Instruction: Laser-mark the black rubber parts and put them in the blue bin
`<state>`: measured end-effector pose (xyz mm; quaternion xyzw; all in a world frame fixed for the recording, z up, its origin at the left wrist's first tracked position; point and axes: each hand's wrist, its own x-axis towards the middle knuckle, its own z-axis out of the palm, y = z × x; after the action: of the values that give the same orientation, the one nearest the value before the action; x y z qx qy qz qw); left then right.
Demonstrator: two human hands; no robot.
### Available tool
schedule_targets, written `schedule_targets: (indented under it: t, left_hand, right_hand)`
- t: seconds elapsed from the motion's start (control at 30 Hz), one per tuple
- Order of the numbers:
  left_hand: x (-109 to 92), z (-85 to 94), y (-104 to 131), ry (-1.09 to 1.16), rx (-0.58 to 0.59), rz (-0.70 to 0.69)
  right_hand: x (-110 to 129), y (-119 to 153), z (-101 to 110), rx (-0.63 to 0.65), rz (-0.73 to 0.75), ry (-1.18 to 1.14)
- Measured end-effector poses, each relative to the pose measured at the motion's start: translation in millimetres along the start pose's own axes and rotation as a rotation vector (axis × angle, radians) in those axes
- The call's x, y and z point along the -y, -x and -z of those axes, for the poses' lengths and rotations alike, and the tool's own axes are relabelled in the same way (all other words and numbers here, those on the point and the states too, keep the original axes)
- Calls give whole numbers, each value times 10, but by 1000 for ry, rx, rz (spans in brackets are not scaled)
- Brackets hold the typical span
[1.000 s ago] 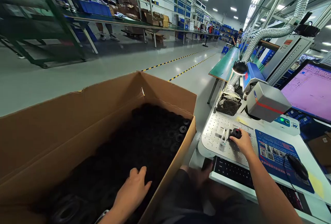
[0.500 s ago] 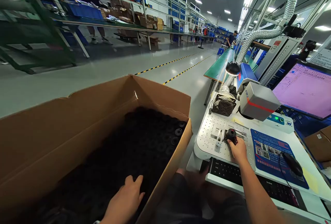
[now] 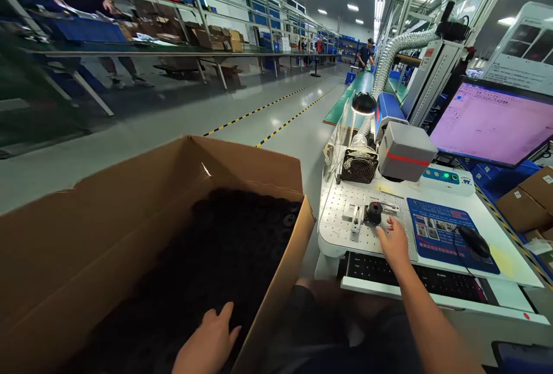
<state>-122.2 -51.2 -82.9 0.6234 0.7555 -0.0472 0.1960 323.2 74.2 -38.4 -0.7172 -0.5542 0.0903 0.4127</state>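
Observation:
My left hand (image 3: 206,340) is low inside a large cardboard box (image 3: 254,158), over a heap of black round parts (image 3: 228,235), some with a centre hole. Its thumb and fingers are apart, and I make out nothing held; the dark heap hides part of the fingertips. On the perforated white plate of a bench machine, a black cylindrical part (image 3: 374,211) stands between small metal clamp blocks (image 3: 356,218). Just right of and nearer than that part is my right hand (image 3: 394,242), thumb and fingers spread, with nothing in it.
A grey machine head (image 3: 406,152) and a fan (image 3: 359,167) stand behind the plate. To the right are a mouse (image 3: 474,241) on a blue mat (image 3: 440,230) and a monitor (image 3: 496,120). A keyboard (image 3: 415,282) lies below the plate. Co-workers stand farther off.
My right hand has let go of the black cylindrical part and drawn back slightly; the part stays between the clamp blocks. The view has turned right. My left hand stays in the box.

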Motion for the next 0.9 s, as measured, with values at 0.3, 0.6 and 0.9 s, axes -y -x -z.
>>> schedule_targets:
  t: [0.3, 0.6, 0.9]
  left_hand:
    - [-144, 68, -128, 35, 117, 28]
    - [-24, 59, -217, 95, 53, 74]
    - [48, 168, -137, 174, -45, 110]
  right_hand:
    - [-425, 1429, 384, 51, 119, -108]
    - [-577, 1377, 252, 53, 164, 19]
    - [-487, 1435, 380, -25, 153, 3]
